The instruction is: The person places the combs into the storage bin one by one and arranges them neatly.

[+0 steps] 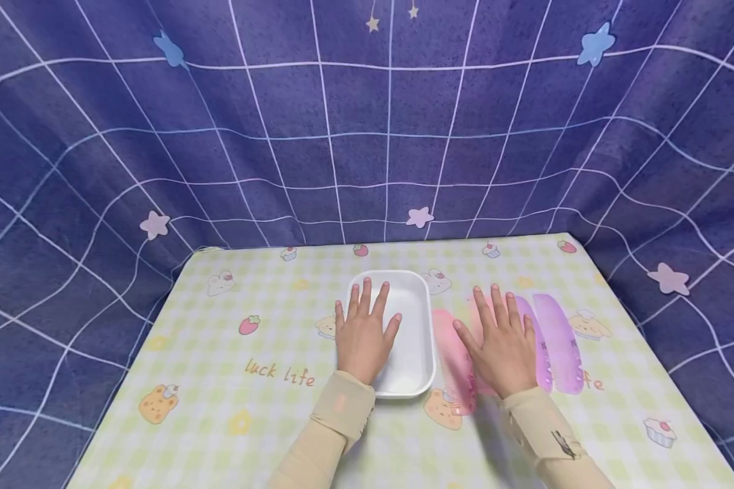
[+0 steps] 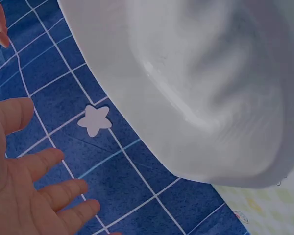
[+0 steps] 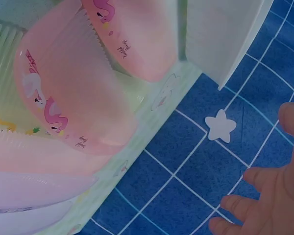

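Observation:
My left hand (image 1: 362, 343) hovers with fingers spread over the left side of a white rectangular tray (image 1: 414, 339), and holds nothing. The tray's shallow inside shows in the left wrist view. To the right, my right hand (image 1: 503, 350) spreads its fingers above a row of combs, also holding nothing. A pink comb (image 1: 454, 360) lies between the tray and this hand. Another pink comb (image 1: 475, 319) is mostly hidden beneath it. A purple comb (image 1: 542, 350) is partly covered by the fingers, and a second purple comb (image 1: 559, 343) lies at the row's right end.
The table wears a pale green checked cloth (image 1: 208, 339) printed with bears, strawberries and lettering. Behind and at both sides hangs a dark blue curtain (image 1: 361, 156) with white grid lines and stars.

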Available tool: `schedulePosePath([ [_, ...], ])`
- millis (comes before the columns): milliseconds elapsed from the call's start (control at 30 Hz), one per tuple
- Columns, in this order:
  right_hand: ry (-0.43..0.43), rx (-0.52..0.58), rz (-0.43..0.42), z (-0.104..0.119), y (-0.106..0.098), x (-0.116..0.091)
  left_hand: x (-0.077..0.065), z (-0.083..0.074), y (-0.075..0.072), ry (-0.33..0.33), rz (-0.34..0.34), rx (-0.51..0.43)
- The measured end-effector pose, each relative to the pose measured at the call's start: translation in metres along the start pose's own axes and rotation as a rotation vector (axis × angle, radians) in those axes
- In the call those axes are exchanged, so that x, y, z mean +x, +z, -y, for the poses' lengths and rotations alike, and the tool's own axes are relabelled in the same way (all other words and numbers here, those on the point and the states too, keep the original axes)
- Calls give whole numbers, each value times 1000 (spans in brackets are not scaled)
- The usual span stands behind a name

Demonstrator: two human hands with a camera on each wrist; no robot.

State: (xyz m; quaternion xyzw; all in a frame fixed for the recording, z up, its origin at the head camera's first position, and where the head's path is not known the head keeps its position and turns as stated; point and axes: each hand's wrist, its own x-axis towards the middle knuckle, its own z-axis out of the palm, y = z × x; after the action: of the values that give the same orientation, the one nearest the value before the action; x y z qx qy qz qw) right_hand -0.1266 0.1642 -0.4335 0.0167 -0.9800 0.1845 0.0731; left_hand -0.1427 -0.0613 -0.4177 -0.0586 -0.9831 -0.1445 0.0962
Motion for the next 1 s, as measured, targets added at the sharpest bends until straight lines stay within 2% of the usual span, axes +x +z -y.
schedulePosePath([
  [200,-9,16,-7,1,1,-1,-2,5,0,8,-9,8],
  [567,-20,49,4,6,-4,-1,-5,17,-2,-22,-15,-26],
  [1000,-45,82,-13,9,-7,-5,-16,25,-5,-61,-44,-77],
])
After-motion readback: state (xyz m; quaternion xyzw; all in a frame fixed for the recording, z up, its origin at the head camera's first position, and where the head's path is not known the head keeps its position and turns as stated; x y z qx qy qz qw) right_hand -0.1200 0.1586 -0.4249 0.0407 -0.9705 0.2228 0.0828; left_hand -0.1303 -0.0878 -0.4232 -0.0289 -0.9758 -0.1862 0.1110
